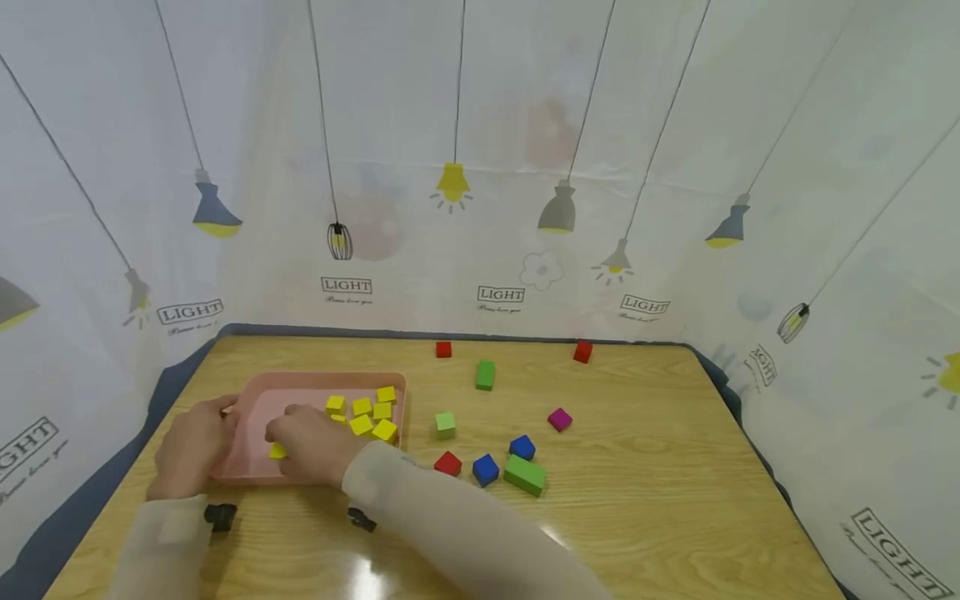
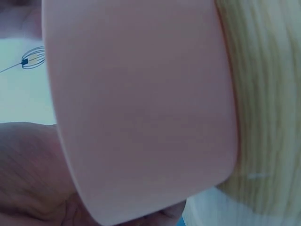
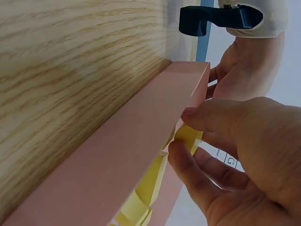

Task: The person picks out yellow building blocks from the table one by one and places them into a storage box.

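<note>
A pink tray [image 1: 258,417] lies on the left of the wooden table. My left hand [image 1: 193,442] grips its left end, fingers at the rim; in the left wrist view the tray's outer wall [image 2: 146,103] hides part of that hand. Over the tray's left half, my right hand [image 1: 315,446] pinches a yellow cube [image 3: 188,136] between thumb and fingertips. Several other yellow cubes [image 1: 362,425] sit in the tray's right half, partly covered by the right hand in the head view.
Right of the tray lie a light green cube [image 1: 446,426], a red cube [image 1: 447,463], two blue cubes [image 1: 485,470] and a green block [image 1: 525,475]. Farther off are a magenta cube [image 1: 559,419], another green block [image 1: 485,375] and two red cubes [image 1: 582,352]. A printed curtain [image 1: 420,300] surrounds the table.
</note>
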### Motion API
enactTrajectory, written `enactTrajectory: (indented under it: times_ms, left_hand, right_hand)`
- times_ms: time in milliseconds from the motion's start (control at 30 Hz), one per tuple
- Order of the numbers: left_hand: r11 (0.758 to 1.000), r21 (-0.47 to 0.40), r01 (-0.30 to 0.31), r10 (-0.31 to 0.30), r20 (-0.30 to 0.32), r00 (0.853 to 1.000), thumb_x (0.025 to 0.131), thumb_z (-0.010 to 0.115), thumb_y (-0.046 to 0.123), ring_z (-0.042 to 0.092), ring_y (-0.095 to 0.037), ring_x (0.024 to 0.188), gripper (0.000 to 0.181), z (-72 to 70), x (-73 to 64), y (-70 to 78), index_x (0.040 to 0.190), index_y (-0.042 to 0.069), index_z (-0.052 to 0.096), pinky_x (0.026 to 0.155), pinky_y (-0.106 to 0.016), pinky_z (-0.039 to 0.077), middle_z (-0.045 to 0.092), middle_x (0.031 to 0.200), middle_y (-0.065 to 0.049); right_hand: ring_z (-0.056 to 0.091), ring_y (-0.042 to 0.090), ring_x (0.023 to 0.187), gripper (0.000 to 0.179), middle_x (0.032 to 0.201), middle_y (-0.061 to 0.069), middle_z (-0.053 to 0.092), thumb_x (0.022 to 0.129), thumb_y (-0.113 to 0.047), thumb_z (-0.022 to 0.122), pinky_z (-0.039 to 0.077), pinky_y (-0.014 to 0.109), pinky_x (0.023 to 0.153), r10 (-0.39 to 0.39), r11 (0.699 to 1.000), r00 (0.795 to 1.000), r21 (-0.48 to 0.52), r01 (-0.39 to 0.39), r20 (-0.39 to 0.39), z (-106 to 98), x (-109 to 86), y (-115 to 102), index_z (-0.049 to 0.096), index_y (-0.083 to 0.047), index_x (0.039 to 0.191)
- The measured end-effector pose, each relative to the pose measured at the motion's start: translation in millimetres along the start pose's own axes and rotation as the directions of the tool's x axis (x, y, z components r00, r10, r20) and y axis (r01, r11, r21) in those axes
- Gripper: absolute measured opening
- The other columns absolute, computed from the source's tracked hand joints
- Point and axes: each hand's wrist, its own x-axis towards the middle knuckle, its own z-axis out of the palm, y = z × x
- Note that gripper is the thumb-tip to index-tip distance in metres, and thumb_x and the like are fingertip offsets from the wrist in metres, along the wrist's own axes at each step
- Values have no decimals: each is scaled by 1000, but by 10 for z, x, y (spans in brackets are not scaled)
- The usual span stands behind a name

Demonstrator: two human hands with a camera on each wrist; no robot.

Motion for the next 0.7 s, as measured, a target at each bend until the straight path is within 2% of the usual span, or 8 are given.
enactTrajectory:
  times_ms: [167,333,533,700]
  left_hand:
    - [1000,-19,11,-11,11,1000,123,48,21,65,-35,87,56,-9,-2,21,175,0,44,64,-41,47,65,138,-33]
    - [999,-24,31,-31,12,999,123,50,20,65,-34,89,55,13,0,34,174,0,45,66,-41,46,67,136,-32]
    - [1000,-20,10,-10,-4,1000,122,50,19,65,-35,88,55,7,-8,33,173,-1,47,64,-41,45,68,137,-33]
    - [999,-35,-10,10,-6,1000,121,49,19,60,-32,77,55,-8,-33,7,173,-1,46,62,-40,46,68,132,-34]
  right_hand:
    - [66,-4,117,41,143,-14,79,111,-23,83,54,8,103,11,998,1000,69,-11,-6,-29,26,-17,78,-23,152]
    - [66,-4,120,44,146,-13,77,111,-20,83,54,10,107,35,992,999,125,-33,-14,-38,35,3,76,-23,153]
    - [65,-4,113,43,143,-14,78,110,-22,85,54,8,103,34,992,999,122,-32,-18,6,56,18,77,-24,152]
    - [66,-4,122,46,147,-15,78,110,-27,84,51,8,109,-5,995,1000,103,7,-15,27,104,-29,75,-26,156]
